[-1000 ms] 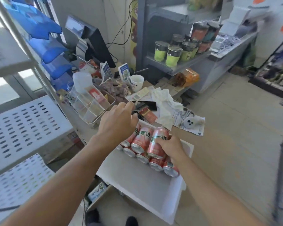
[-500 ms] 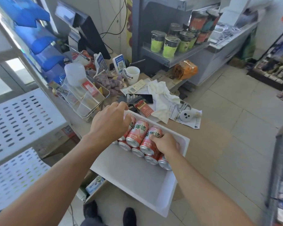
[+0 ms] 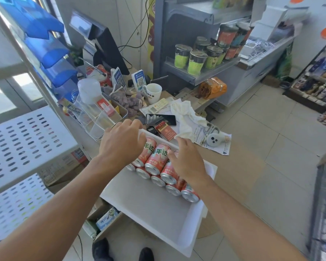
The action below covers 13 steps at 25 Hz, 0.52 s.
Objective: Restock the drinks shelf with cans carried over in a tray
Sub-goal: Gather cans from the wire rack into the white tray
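A white tray (image 3: 154, 213) sits at the near edge of the wooden counter (image 3: 239, 166), its near end hanging out past the counter's edge over the floor. The red cans (image 3: 156, 162) lie on their sides in two stacked rows against the tray's far wall, silver ends toward the camera — the near half of the tray is bare.

The left hand (image 3: 120, 146) is over the far left corner of the tray, fingers curled down over the tray's far rim and the leftmost cans; whether they actually grip the rim or a can cannot be told from here. The right hand (image 3: 188, 162) lies on top of the cans at the right end of the rows, fingers fairly straight and spread, pressing on them rather than wrapping any one.

Just beyond the tray's far rim lie a black phone (image 3: 161, 119), a red cigarette pack (image 3: 166, 131) and a crumpled white cloth (image 3: 186, 117). A white mug (image 3: 153, 92) stands further back on the counter, and a clear plastic box (image 3: 100, 115) sits by the counter's left edge. White perforated shelves (image 3: 24, 144) stand at the left.
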### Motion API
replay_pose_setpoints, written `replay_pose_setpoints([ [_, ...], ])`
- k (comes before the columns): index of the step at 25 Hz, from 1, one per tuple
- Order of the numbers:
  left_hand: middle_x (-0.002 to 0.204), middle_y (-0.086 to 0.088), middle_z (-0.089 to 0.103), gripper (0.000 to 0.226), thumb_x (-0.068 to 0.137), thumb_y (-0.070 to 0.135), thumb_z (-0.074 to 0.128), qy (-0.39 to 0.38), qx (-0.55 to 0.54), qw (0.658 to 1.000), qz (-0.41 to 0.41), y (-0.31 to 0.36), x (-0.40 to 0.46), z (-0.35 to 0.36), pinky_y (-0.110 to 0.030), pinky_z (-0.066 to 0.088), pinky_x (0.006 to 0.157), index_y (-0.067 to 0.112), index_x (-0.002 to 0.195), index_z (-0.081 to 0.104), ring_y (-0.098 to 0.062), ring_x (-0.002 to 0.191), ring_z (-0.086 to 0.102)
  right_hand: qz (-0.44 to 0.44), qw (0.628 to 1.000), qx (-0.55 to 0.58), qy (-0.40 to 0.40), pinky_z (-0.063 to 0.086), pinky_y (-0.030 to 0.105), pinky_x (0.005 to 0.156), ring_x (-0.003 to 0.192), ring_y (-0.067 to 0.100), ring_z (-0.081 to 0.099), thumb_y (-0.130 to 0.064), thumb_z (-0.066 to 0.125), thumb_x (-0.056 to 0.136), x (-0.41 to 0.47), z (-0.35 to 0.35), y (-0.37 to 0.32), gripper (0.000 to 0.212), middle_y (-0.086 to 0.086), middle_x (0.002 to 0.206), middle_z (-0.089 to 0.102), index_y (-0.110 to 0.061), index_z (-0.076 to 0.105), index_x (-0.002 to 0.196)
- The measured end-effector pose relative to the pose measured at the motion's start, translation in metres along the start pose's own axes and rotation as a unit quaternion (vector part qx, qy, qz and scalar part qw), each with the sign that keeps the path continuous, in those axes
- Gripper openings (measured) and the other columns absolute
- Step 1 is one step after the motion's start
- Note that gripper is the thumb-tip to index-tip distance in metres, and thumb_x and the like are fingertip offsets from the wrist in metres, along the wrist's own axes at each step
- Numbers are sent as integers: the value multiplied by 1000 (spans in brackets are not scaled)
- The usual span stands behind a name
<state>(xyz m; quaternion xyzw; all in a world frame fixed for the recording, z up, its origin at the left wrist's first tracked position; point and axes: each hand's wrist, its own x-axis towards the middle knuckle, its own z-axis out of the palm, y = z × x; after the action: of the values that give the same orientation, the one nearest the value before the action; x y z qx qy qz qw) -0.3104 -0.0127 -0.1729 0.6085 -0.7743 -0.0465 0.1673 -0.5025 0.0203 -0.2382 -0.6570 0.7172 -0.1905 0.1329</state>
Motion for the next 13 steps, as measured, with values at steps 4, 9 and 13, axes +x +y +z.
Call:
replay_pose_setpoints([
  [4, 116, 1, 63, 30, 95, 43, 46, 53, 38, 998, -22, -15, -4, -26, -45, 46, 89, 24, 115, 56, -22, 106, 58, -147, 980, -108, 79, 53, 38, 90, 119, 25, 54, -42, 56, 94, 11, -20, -43, 53, 6, 132, 57, -14, 47, 139],
  [9, 124, -2, 61, 36, 95, 42, 49, 137, 48, 986, -84, -45, -20, -92, -44, 48, 88, 22, 124, 55, -24, 110, 58, -294, 944, -70, 133, 51, 39, 92, 118, 25, 59, -43, 60, 92, 33, -50, -126, 54, 5, 130, 61, -16, 49, 137],
  [13, 124, 2, 59, 34, 94, 42, 47, 198, 66, 963, -172, -83, -44, -146, -39, 43, 84, 24, 123, 56, -22, 112, 54, -397, 909, -14, 125, 49, 40, 96, 121, 24, 56, -49, 48, 96, 42, -62, -205, 53, 4, 135, 56, -20, 41, 139],
])
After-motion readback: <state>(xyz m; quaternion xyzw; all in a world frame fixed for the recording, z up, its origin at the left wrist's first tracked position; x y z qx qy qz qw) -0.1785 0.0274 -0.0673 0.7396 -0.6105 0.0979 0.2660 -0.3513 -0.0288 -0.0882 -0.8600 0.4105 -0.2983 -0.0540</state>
